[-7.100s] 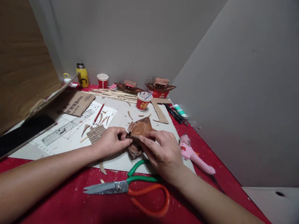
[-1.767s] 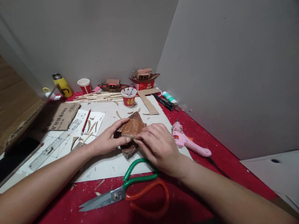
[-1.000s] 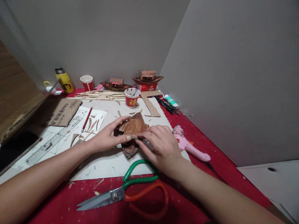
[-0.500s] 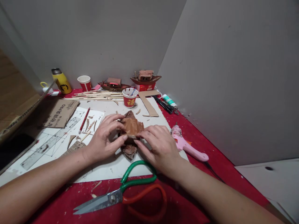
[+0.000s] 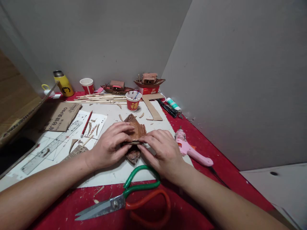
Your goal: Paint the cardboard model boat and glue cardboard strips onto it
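Where the brown-painted cardboard model boat sat at the frame's centre, the left hand clasped its curved orange-brown roof and the right hand pinched the roof's near edge, which seemed to want light, even pressure against bending.

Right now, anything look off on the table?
No obvious spill. Cardboard scraps litter the white sheet, looking untidy. Scissors lie close to the right hand, blade tips slightly apart, not fully closed.
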### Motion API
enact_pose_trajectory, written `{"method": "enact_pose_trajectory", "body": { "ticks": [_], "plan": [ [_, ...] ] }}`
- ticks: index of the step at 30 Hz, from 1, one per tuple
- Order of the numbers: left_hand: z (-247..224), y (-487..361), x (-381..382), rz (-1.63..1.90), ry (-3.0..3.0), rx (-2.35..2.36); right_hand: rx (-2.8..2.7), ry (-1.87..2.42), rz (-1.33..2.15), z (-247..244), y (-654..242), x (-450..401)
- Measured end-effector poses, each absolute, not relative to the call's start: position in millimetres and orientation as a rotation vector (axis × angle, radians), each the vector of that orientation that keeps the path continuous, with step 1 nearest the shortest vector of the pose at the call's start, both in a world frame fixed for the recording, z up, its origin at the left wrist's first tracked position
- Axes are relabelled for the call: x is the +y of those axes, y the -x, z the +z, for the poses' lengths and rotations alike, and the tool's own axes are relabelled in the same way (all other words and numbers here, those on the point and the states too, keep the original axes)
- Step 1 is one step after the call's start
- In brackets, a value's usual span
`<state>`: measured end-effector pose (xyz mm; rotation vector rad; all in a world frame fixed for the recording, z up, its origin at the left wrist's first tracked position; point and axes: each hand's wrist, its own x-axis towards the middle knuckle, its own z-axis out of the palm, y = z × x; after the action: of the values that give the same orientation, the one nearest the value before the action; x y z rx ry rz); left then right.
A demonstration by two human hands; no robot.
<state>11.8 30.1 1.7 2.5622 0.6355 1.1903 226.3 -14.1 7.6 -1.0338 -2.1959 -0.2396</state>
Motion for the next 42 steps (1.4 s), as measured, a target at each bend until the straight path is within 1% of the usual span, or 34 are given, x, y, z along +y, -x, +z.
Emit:
{"method": "enact_pose_trajectory", "body": {
  "ticks": [8, 10, 15, 18, 27, 33, 36, 39, 42],
  "plan": [
    [24.1, -17.2, 11.9, 1.252, -2.326, 0.582, -2.107, 0.949, -0.067, 12.8, -233.4, -17.6],
    [29.7, -17.9, 7.2, 1.239, -2.249, 0.583, -2.071, 0.921, 0.048, 16.4, -234.6, -19.4],
    [39.4, -19.4, -3.3, 1.001, -1.955, 0.749, -1.960, 0.868, 0.438, 25.1, -232.9, -25.9],
    [40.4, -21.1, -8.0, 0.938, -1.733, 0.807, -1.891, 0.899, 0.599, 25.8, -230.8, -28.9],
    [42.8, -27.3, -14.1, 0.900, -1.382, 0.764, -1.892, 0.952, 0.626, 26.9, -228.8, -34.9],
    [38.1, -34.3, -18.4, 0.830, -1.143, 0.686, -1.786, 0.940, 0.668, 24.3, -227.0, -38.1],
    [40.4, -31.7, -14.8, 0.886, -1.114, 0.682, -1.804, 0.912, 0.648, 25.4, -229.5, -37.4],
    [50.5, -23.7, -5.9, 1.026, -1.129, 0.680, -1.986, 0.905, 0.624, 28.6, -233.1, -38.4],
    [63.4, -16.1, 0.7, 1.133, -1.118, 0.670, -2.401, 0.947, 0.620, 31.1, -233.2, -45.0]
  ]
}}
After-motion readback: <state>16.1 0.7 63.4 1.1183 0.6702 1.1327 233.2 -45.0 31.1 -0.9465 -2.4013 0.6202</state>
